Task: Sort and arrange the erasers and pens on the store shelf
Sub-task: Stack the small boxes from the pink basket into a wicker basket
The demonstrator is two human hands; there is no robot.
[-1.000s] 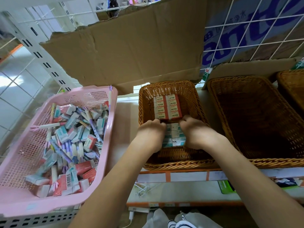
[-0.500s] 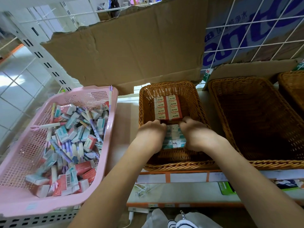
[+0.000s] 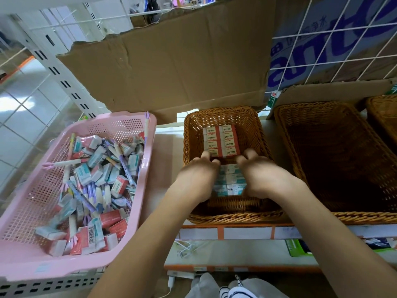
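Where print can be read, it is the "2B" on the red erasers (image 3: 221, 140), which lie label-up in two neat columns at the back of the small wicker basket (image 3: 214, 218) on the shelf. One more "2B" shows on a red eraser (image 3: 117, 188) in the pink plastic basket (image 3: 28, 263) to the left, and a barcode on another (image 3: 91, 234) near its front, amid a loose heap of erasers and pens (image 3: 123, 164). Large purple lettering runs across the blue carton (image 3: 322, 52) behind the wire grid, too cropped to read. Inside the small wicker basket, the left hand (image 3: 198, 174) and right hand (image 3: 258, 174) flank a row of teal-and-white erasers (image 3: 229, 182), whose print is too blurred to read. Both hands have fingers curled inward and held close together, clamping the row from either side. Their knuckles reach the near edge of the red erasers, and the fingertips are hidden. Just to the right stands a large wicker basket (image 3: 318, 108).
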